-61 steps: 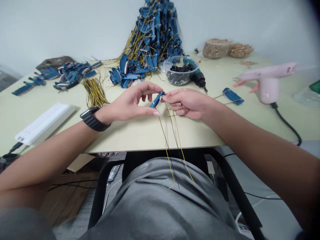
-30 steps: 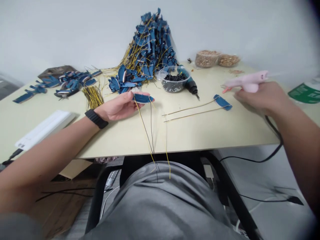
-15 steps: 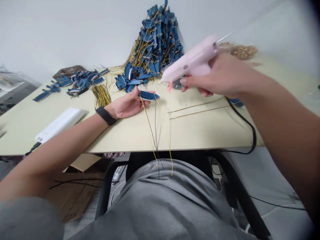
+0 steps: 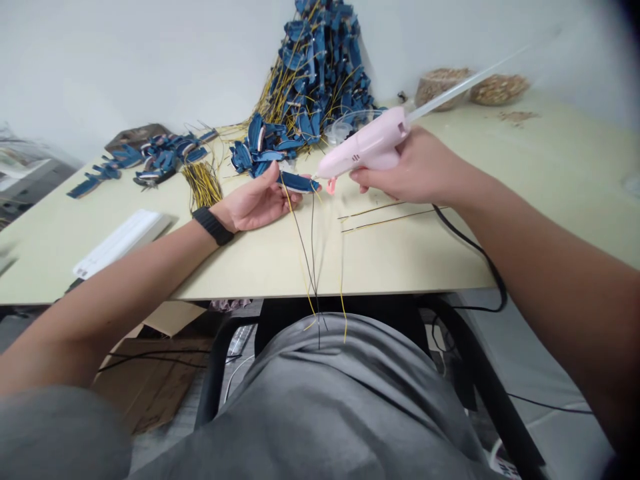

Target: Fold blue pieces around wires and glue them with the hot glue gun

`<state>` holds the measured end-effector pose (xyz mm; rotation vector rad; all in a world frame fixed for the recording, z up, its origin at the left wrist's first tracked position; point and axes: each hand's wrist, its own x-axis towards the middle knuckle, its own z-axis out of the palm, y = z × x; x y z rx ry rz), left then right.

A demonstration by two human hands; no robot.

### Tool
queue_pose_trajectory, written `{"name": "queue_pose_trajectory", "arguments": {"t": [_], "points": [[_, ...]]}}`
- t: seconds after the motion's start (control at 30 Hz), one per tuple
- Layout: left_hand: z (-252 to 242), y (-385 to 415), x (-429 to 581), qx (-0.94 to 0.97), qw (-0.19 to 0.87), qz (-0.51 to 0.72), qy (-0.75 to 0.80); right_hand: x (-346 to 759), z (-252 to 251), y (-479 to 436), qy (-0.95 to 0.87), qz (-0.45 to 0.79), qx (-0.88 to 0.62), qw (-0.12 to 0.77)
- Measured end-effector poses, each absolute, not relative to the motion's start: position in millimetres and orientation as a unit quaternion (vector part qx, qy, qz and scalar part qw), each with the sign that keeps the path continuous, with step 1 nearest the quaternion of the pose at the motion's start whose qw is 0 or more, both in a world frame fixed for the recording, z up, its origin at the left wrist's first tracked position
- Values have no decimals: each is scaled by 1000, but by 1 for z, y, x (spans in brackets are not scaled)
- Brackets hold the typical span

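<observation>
My left hand point(image 4: 257, 203) holds a small blue strip-shaped piece point(image 4: 299, 183) between thumb and fingers, palm turned up. Yellow and black wires point(image 4: 301, 250) hang from both ends of the piece, past the table edge to my lap. My right hand point(image 4: 417, 167) is wrapped round the handle of a pale pink glue gun point(image 4: 367, 147). Its nozzle points left and is at the right end of the blue piece; whether it touches cannot be made out. A long clear glue stick point(image 4: 467, 83) sticks out of the gun's back.
A tall heap of wired blue pieces point(image 4: 320, 73) stands against the wall, with more blue pieces point(image 4: 165, 155) at left. Nearby lie a wire bundle point(image 4: 203, 187) and a white box-shaped device point(image 4: 123, 243). Two wires point(image 4: 385, 221) lie at right. Bags point(image 4: 500, 88) stand behind; a black cord point(image 4: 480, 250) trails from the gun.
My right hand has brought the glue gun left and down, so its nozzle is now at the right end of the blue piece. My left hand stays nearly in place.
</observation>
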<state>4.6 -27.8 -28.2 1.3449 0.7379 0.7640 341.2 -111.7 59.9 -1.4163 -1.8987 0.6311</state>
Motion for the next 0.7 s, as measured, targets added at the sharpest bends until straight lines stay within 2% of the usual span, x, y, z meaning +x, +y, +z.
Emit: {"name": "queue_pose_trajectory", "arguments": {"t": [0.17,0.7], "points": [[-21,-36,10,611,629,335,345,339,61,-113,-726,241,-554,329],[-19,-38,13,591,641,351,341,342,57,-110,-732,236,-550,327]]}}
